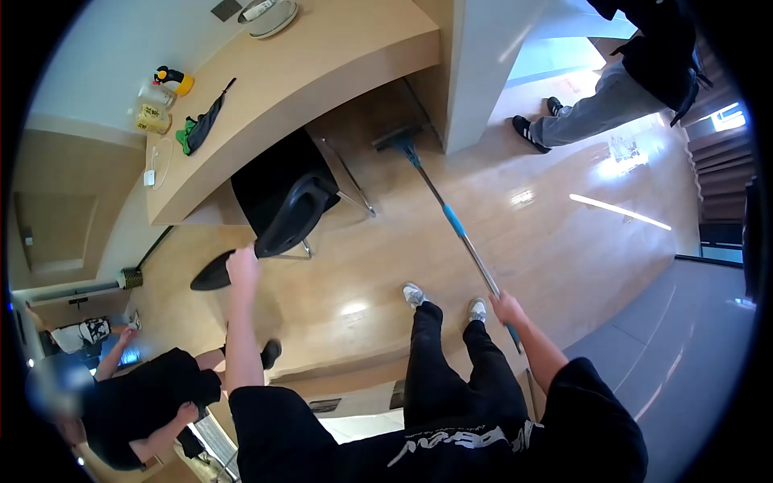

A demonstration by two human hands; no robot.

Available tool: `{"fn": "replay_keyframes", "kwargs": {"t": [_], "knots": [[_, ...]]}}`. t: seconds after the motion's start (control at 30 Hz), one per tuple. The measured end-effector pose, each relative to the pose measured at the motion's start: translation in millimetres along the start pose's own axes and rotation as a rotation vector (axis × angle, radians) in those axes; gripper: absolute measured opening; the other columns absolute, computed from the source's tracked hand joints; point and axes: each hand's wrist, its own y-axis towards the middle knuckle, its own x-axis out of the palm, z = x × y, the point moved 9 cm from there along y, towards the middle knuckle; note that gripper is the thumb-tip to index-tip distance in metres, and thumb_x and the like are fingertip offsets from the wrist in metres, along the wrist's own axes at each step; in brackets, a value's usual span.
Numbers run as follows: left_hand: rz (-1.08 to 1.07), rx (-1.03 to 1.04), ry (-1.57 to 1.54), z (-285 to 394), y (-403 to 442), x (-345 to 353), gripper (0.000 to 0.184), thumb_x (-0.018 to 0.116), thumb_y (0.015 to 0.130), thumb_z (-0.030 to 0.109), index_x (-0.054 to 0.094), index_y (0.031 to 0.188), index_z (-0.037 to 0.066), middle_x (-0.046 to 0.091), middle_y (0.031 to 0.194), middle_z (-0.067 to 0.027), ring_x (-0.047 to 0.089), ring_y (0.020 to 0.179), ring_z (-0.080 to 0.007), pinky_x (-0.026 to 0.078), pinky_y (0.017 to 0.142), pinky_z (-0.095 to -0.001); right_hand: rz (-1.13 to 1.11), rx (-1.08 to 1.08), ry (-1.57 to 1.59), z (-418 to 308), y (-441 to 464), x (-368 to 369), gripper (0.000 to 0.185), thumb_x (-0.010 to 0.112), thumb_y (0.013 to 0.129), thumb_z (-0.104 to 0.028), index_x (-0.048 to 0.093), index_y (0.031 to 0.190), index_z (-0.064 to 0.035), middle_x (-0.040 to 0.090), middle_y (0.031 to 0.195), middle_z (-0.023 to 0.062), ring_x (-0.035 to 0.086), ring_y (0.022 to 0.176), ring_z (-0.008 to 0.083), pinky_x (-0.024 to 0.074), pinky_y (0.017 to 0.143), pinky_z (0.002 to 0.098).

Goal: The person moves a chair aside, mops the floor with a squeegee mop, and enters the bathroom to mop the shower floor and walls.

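My left hand [243, 267] is closed on the top of the backrest of a black chair [296, 217] with metal legs, partly under the curved desk. In my right hand [507, 308] is the handle of a flat floor mop [435, 193], metal with blue grip sections. The pole slants away from me across the wooden floor. Its dark, flat mop head [396, 138] rests on the floor by the desk's opening, right of the chair.
On the curved wooden desk [338, 52] are a folded umbrella [208, 121], a yellow-black bottle [174, 80] and a basin [272, 19]. A person in black [149, 402] is at lower left; another in grey trousers [600, 109] stands upper right. A white pillar [475, 80] adjoins the desk.
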Motion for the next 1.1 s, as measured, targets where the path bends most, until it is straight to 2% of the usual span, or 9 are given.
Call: {"fn": "replay_keyframes", "kwargs": {"t": [0.13, 0.2, 0.33, 0.57, 0.83, 0.9, 1.0, 1.03, 1.1], "knots": [[0.013, -0.122, 0.042, 21, -75, 2, 0.024, 0.047, 0.071, 0.005, 0.058, 0.092, 0.008, 0.059, 0.071, -0.0156, 0.058, 0.066, -0.0306, 0.047, 0.06, -0.0388, 0.046, -0.076, -0.125, 142, -45, 19, 0.043, 0.042, 0.08, -0.041, 0.048, 0.085, 0.0016, 0.054, 0.068, 0.0253, 0.055, 0.065, 0.039, 0.0437, 0.058, 0.0437], [-0.012, -0.149, -0.023, 37, -132, 5, 0.024, 0.049, 0.068, 0.004, 0.059, 0.09, 0.007, 0.059, 0.069, -0.0149, 0.058, 0.064, -0.0305, 0.047, 0.059, -0.0387, 0.038, 0.023, -0.219, 205, -137, -2, 0.041, 0.043, 0.08, -0.039, 0.046, 0.085, 0.0012, 0.054, 0.073, 0.0279, 0.051, 0.071, 0.0447, 0.0412, 0.061, 0.0493], [-0.116, -0.256, -0.16, 52, -218, 15, 0.024, 0.058, 0.065, 0.01, 0.058, 0.088, 0.009, 0.059, 0.07, -0.0157, 0.058, 0.066, -0.0329, 0.046, 0.061, -0.0411, -0.037, 0.218, -0.287, 306, -246, -5, 0.038, 0.047, 0.077, -0.038, 0.046, 0.088, -0.0014, 0.055, 0.073, 0.0261, 0.052, 0.073, 0.0431, 0.0421, 0.064, 0.0492], [-0.248, -0.323, -0.191, 106, -342, 19, 0.028, 0.058, 0.063, 0.006, 0.057, 0.091, 0.008, 0.06, 0.079, -0.0115, 0.059, 0.067, -0.0292, 0.047, 0.06, -0.0389, -0.103, 0.299, -0.27, 354, -248, 1, 0.037, 0.048, 0.077, -0.038, 0.047, 0.085, -0.0013, 0.055, 0.071, 0.0255, 0.053, 0.071, 0.0423, 0.0425, 0.063, 0.0479], [-0.324, -0.378, -0.254, 114, -349, 14, 0.032, 0.052, 0.062, 0.003, 0.056, 0.094, 0.006, 0.06, 0.083, -0.0121, 0.059, 0.065, -0.0294, 0.047, 0.059, -0.0368, 0.206, -0.056, -0.192, 127, -95, -9, 0.047, 0.047, 0.078, -0.042, 0.049, 0.072, 0.0046, 0.053, 0.061, 0.0233, 0.053, 0.061, 0.0401, 0.0423, 0.055, 0.0454], [-0.3, -0.353, -0.301, 113, -347, 14, 0.032, 0.052, 0.061, 0.002, 0.055, 0.093, 0.005, 0.06, 0.083, -0.0132, 0.059, 0.066, -0.0292, 0.048, 0.056, -0.0361, 0.079, 0.094, 0.008, 94, -37, 31, 0.047, 0.046, 0.078, -0.043, 0.055, 0.076, 0.0033, 0.055, 0.076, 0.0249, 0.054, 0.075, 0.0388, 0.0416, 0.064, 0.0445], [-0.333, -0.34, -0.316, 112, -347, 22, 0.034, 0.052, 0.06, 0.003, 0.054, 0.094, 0.004, 0.06, 0.084, -0.0124, 0.059, 0.066, -0.0284, 0.048, 0.055, -0.0371, 0.018, 0.074, 0.233, -34, 4, 45, 0.05, 0.046, 0.078, -0.044, 0.054, 0.072, 0.0045, 0.056, 0.064, 0.0218, 0.058, 0.062, 0.0329, 0.0446, 0.058, 0.0401], [-0.306, -0.343, -0.349, 110, -350, 26, 0.034, 0.052, 0.061, 0.002, 0.054, 0.094, 0.005, 0.059, 0.085, -0.0122, 0.059, 0.07, -0.028, 0.048, 0.056, -0.0364, 0.245, -0.114, 0.11, -38, 60, 60, 0.05, 0.047, 0.078, -0.044, 0.054, 0.069, 0.0048, 0.054, 0.054, 0.0181, 0.057, 0.048, 0.0287, 0.0456, 0.051, 0.0371], [-0.262, -0.325, -0.359, 109, -348, 20, 0.033, 0.051, 0.061, 0.001, 0.054, 0.094, 0.005, 0.059, 0.087, -0.0117, 0.059, 0.074, -0.0275, 0.048, 0.058, -0.0346, 0.147, -0.049, 0.203, -107, 77, 53, 0.053, 0.046, 0.078, -0.045, 0.053, 0.064, 0.0056, 0.051, 0.046, 0.0157, 0.056, 0.044, 0.0266, 0.0463, 0.048, 0.0351]]}}
